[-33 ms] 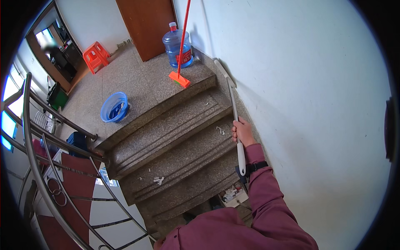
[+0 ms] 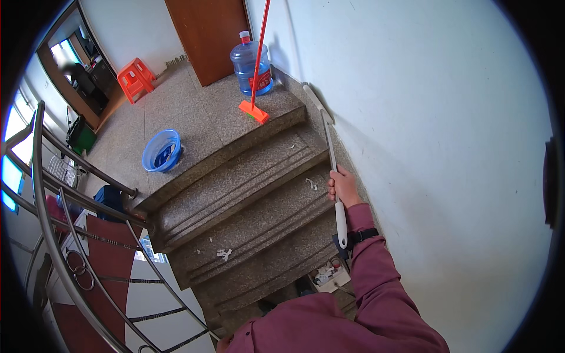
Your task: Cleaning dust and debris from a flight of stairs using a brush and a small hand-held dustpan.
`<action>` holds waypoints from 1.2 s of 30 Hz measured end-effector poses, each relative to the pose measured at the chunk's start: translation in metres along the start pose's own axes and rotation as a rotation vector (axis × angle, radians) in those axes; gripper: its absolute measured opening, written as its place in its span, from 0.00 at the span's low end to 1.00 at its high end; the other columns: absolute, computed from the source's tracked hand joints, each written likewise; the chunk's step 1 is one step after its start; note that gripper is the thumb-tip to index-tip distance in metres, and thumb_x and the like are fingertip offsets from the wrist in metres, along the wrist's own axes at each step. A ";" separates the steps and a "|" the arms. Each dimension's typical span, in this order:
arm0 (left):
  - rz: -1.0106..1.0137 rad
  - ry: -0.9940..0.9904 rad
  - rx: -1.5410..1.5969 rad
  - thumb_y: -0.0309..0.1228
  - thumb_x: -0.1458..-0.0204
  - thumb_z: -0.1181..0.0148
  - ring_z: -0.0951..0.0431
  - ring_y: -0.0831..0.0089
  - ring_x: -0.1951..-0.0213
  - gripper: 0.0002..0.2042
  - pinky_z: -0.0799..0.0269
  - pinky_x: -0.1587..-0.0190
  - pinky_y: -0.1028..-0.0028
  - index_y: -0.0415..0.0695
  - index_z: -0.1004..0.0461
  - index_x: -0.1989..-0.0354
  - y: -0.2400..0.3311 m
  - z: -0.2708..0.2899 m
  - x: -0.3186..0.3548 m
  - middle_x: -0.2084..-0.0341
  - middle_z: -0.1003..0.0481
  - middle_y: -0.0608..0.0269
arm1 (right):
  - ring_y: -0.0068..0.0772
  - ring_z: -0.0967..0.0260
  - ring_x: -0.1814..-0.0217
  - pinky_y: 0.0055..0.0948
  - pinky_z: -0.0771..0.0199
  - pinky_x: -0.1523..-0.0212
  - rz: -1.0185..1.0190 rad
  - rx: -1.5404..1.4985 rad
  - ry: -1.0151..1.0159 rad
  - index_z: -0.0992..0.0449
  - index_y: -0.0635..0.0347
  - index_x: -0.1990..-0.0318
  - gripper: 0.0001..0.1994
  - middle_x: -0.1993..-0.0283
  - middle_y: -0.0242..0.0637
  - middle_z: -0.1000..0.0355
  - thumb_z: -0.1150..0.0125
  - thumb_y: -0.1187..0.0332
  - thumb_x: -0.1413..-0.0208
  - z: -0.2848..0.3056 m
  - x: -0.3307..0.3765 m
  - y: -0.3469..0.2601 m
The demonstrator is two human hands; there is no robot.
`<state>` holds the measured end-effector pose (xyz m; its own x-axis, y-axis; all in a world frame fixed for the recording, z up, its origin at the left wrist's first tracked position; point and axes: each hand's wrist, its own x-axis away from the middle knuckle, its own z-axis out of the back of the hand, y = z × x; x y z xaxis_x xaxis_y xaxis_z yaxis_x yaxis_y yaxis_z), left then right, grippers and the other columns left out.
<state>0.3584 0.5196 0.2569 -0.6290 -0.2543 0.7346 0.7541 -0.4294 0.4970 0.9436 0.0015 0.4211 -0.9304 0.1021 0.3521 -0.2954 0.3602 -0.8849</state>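
One hand, the right hand (image 2: 343, 187), is clamped on the broom (image 2: 331, 154) handle at frame centre-right; its head lies above, against the wall (image 2: 424, 129). Left hand not visible.

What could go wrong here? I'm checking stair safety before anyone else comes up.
Paper scraps lie on the granite steps; someone could slip on them. The right hand holds a long white brush reaching to the wall's foot, so balance may suffer. The orange broom leans near the landing's edge and might topple.
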 end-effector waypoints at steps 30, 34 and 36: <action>-0.074 -0.065 0.046 0.42 0.39 0.42 0.29 0.59 0.44 0.26 0.33 0.42 0.63 0.45 0.33 0.35 -0.040 -0.024 0.000 0.44 0.27 0.55 | 0.19 0.43 0.87 0.28 0.41 0.88 -0.122 0.042 0.136 0.33 0.48 0.61 0.02 0.80 0.25 0.38 0.49 0.68 0.35 0.041 0.097 0.052; -0.087 -0.072 0.052 0.42 0.39 0.42 0.29 0.59 0.44 0.26 0.33 0.42 0.62 0.45 0.32 0.35 -0.040 -0.026 -0.004 0.44 0.27 0.55 | 0.23 0.42 0.89 0.31 0.40 0.90 -0.149 -0.067 0.181 0.32 0.52 0.62 0.02 0.81 0.28 0.39 0.50 0.70 0.35 0.037 0.112 0.067; -0.090 -0.070 0.055 0.42 0.39 0.42 0.29 0.59 0.44 0.26 0.33 0.42 0.62 0.45 0.32 0.35 -0.038 -0.026 -0.006 0.44 0.27 0.55 | 0.24 0.42 0.89 0.31 0.40 0.90 -0.159 -0.078 0.172 0.33 0.51 0.63 0.02 0.81 0.28 0.39 0.50 0.70 0.35 0.024 0.126 0.070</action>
<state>0.3287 0.5147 0.2217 -0.6813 -0.1550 0.7154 0.7057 -0.3987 0.5857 0.8006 0.0171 0.3965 -0.8209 0.1929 0.5375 -0.4110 0.4539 -0.7906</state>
